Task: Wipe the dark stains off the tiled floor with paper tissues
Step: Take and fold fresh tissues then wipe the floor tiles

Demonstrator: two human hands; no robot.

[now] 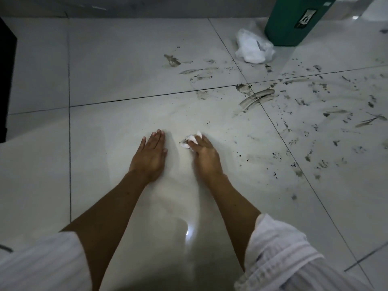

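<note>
Where the right hand (204, 153) bears down on the pale tiled floor (117, 66), a crumpled paper tissue (190, 141) sits pinched under its fingers, its white folds poking out past the fingertips and its outer edge already smudged grey. The tissue lies on the large tile directly in front of the person, near the middle of the view. Just beside it, the left hand (150, 155) is planted flat on the same tile, fingers straight and close together, the thumb apart from them, holding nothing. The tile around both hands looks mostly wiped, with only a faint haze. Further off to the right and ahead, the dark stains (257, 97) are thick: smeared streaks across the grout crossing, and scattered specks and dabs over the tiles on the right. Beyond those, near the far wall, a clear plastic bag of white tissues (253, 48) lies on the floor, touching or just beside the base of a green bin (291, 19). A dark piece of furniture (6, 80) stands at the left edge. White striped sleeves (279, 255) are pushed up both forearms.
</note>
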